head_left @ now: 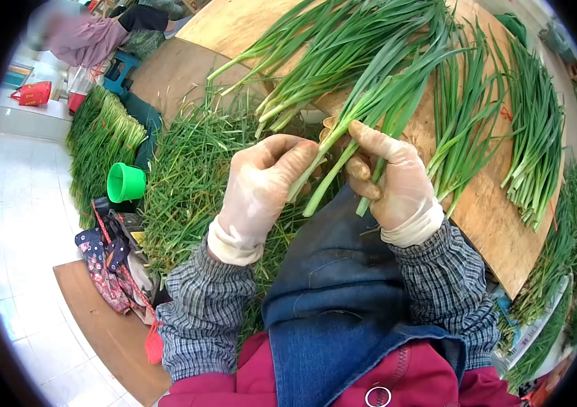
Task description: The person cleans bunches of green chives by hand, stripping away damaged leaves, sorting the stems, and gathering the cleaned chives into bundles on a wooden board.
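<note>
My gloved left hand (263, 183) is closed, thumb and fingers pinching the pale lower end of a garlic chive stalk. My gloved right hand (390, 180) grips several long green garlic chives (390, 85), their stem ends pointing down toward my lap and the leaves fanning up over the board. Just beyond my hands, a loose heap of chives (322, 81) lies across the wooden board (512, 247). To the right of my right hand rest a smaller bunch (461, 129) and a thicker bunch (533, 136). Part of a ring-shaped item (332, 123) shows behind the held stalks.
A deep pile of green trimmings (193, 163) lies left of my lap. Beyond it are a green bucket (125, 182), stacked chive bundles (102, 129) and a blue stool (122, 71). Another person (91, 37) sits at upper left. A brown board (102, 325) is at lower left.
</note>
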### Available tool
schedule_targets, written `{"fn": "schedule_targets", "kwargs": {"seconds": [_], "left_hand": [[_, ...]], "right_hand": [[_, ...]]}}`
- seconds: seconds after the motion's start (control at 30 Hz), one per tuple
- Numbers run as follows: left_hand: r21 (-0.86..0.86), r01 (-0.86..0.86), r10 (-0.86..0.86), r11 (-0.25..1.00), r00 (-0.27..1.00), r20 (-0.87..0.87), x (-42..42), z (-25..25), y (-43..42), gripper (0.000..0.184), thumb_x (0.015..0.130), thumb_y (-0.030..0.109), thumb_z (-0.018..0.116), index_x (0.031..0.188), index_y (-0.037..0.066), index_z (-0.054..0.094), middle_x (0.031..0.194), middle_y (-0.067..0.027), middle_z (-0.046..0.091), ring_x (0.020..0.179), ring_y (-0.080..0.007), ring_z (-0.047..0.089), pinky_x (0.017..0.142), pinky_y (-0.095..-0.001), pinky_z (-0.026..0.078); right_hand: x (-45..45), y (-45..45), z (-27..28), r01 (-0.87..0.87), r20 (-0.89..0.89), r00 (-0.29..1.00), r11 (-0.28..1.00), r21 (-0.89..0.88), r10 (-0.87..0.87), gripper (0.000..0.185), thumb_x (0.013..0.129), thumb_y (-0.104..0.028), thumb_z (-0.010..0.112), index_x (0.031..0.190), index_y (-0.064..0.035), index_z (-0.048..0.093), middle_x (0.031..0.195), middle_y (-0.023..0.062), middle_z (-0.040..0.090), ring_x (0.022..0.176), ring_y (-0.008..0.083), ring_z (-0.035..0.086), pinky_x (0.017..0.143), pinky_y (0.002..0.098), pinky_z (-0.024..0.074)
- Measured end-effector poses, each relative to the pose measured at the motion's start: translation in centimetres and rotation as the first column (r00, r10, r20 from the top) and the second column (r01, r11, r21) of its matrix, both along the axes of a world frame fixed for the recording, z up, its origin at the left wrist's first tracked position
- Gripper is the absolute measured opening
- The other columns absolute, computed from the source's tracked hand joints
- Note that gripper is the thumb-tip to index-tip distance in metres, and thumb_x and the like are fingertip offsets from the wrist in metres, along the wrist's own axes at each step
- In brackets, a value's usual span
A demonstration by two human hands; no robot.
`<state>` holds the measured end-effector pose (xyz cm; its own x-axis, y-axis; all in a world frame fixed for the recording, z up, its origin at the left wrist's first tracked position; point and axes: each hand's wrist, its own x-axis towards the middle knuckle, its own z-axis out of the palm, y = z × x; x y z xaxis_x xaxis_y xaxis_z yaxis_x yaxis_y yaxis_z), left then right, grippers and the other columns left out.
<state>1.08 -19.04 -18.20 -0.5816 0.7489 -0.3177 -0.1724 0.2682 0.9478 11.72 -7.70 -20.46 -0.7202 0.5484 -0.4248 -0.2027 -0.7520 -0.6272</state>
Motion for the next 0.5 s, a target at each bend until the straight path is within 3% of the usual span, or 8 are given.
{"fn": "schedule_targets", "kwargs": {"seconds": [0.13,0.2,0.37,0.5], "left_hand": [[-0.014,0.039,-0.038,0.999,0.996,0.077,0.0,-0.2,1.4,0.02,0.082,0.017,0.062,0.091,-0.001,0.062,0.072,-0.0028,0.061,0.056,-0.006,0.051,0.051,-0.0184,0.039],[-0.03,0.042,-0.041,0.999,0.999,0.028,0.2,-0.3,1.6,0.019,0.08,0.015,0.063,0.09,-0.001,0.062,0.07,-0.0014,0.059,0.055,-0.005,0.048,0.049,-0.0178,0.036],[-0.006,0.001,-0.001,1.0,1.0,0.006,1.1,-0.6,1.7,0.014,0.077,0.01,0.065,0.085,0.0,0.061,0.069,0.0003,0.057,0.054,-0.003,0.044,0.047,-0.0173,0.031],[0.054,0.017,-0.027,0.998,0.98,0.196,0.6,-0.7,2.3,0.011,0.077,0.01,0.064,0.083,0.001,0.06,0.07,-0.0001,0.058,0.058,-0.0043,0.048,0.051,-0.0172,0.035]], "right_hand": [[0.3,0.0,-0.2,-0.024,0.064,0.998,1.0,0.018,0.022,0.014,0.081,-0.015,0.06,0.081,-0.0012,0.059,0.058,0.0025,0.05,0.045,0.0079,0.041,0.036,0.0188,0.0264],[0.3,-0.1,-0.2,-0.003,0.082,0.997,1.0,-0.007,0.004,0.014,0.08,-0.016,0.061,0.08,-0.002,0.059,0.057,0.0024,0.05,0.044,0.0078,0.039,0.036,0.0189,0.0263],[0.2,-0.1,-0.6,0.074,0.113,0.991,0.996,-0.045,-0.069,0.011,0.078,-0.009,0.062,0.081,0.001,0.06,0.059,0.0025,0.051,0.046,0.0077,0.042,0.037,0.0189,0.0276],[0.3,0.0,-0.2,0.143,0.063,0.988,0.988,-0.053,-0.14,0.009,0.077,-0.004,0.061,0.083,0.0035,0.06,0.065,0.0032,0.053,0.05,0.0082,0.045,0.039,0.019,0.0293]]}}
